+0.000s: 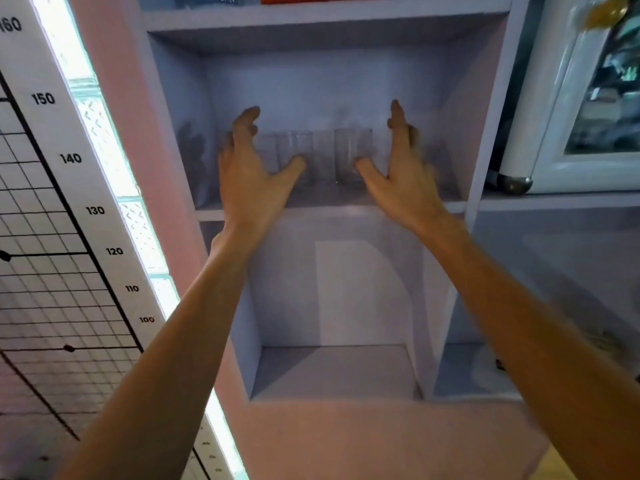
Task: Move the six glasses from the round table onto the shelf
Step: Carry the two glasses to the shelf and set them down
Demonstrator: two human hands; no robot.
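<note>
Both hands, left hand [254,168] & right hand [398,168], fingers spread, empty, flank glasses [322,157] on shelf [346,199]; prob. withdraw straight back w/o clipping them.

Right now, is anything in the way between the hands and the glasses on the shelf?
Nothing visible. The left hand and right hand are open on either side of the glasses, which stand on the shelf.

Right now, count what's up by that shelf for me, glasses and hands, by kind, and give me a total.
Clear glasses on the shelf: at least 2, blurred, more possible
Open bare hands, left hand and right hand: 2
Total: at least 4
</note>
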